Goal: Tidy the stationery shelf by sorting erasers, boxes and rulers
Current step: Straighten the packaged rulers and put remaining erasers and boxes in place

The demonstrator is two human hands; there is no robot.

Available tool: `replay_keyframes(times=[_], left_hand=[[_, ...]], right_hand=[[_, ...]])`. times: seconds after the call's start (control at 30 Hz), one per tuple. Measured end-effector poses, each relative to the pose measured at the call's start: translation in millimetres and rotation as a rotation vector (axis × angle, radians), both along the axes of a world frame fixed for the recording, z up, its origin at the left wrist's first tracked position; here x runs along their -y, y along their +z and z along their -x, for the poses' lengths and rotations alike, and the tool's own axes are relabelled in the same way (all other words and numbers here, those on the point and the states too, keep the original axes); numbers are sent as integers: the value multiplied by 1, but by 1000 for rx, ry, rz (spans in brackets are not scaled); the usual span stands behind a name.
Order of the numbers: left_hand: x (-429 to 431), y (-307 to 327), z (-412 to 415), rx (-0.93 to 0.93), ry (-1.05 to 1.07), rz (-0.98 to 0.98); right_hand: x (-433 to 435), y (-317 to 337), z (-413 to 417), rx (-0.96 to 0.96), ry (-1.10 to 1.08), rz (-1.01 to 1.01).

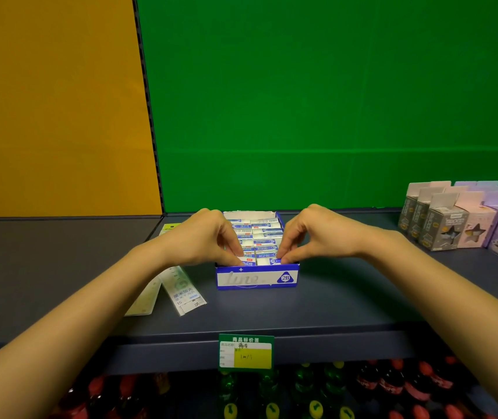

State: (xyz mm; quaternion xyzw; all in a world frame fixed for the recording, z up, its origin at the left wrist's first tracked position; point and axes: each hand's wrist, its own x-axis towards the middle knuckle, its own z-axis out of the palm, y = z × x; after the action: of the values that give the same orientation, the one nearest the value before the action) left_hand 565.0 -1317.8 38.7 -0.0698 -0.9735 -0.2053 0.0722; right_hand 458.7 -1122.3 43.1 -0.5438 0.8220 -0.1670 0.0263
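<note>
Centrally, an open blue-and-white cardboard display box (257,278) is sitting on a dark grey-blue metal shelf (317,306), its front panel carrying a "2B" mark and facing the viewer. Inside it, small white erasers in blue-and-white paper sleeves (264,237) are lying packed in two columns running front to back. Two bare forearms are reaching in from the 7 o'clock and 5 o'clock corners and meeting over the box. The left hand (204,237) is curling over the box's left wall, its thumb and fingertips pinching down on the front eraser of the left column. The right hand (311,234) is mirroring it at the right wall, thumb and forefinger closing on the front eraser of the right column. At about 8 o'clock from the box, two flat plastic rulers in clear printed sleeves (181,290) are lying on the shelf, partly hidden beneath the left forearm. At 2 o'clock from the box, well apart from it, a cluster of small grey, pink and lilac cardboard boxes (465,225) is standing upright. At 6 o'clock, a green-and-yellow price tag (246,352) is hanging on the shelf's front edge, and below it the caps of bottles (305,385) are showing, too blurred to describe further. Behind the shelf, a green back panel (332,101) is standing beside an orange one (54,101).
</note>
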Motion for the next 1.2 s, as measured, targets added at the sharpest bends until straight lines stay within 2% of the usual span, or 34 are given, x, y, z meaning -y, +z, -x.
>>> replay_keyframes(times=[0.17,0.33,0.5,0.63,0.77,0.83,0.9,1.0,1.1,1.2], left_hand=[[0,0,1,-10,4,16],[8,1,-3,87,-47,-30],[8,0,-5,62,-52,-17],[17,0,-12,-96,10,-73],[39,0,-33,-333,234,-105],[52,-2,-45,-369,341,-91],[64,-7,-56,-318,440,-22],[75,-22,-67,-130,558,78],[76,-40,-74,36,612,139],[70,-49,-76,72,651,149]], right_hand=[[2,-1,0,-36,-22,3],[0,-4,0,-9,-20,24],[0,-4,0,-17,-30,32],[4,-1,-5,-116,-53,19],[19,1,-16,-134,-38,133],[32,2,-24,-131,-22,185],[50,4,-32,-123,4,215],[79,3,-47,-100,34,151],[108,-1,-62,-162,28,-22],[131,-9,-72,-329,-9,-284]])
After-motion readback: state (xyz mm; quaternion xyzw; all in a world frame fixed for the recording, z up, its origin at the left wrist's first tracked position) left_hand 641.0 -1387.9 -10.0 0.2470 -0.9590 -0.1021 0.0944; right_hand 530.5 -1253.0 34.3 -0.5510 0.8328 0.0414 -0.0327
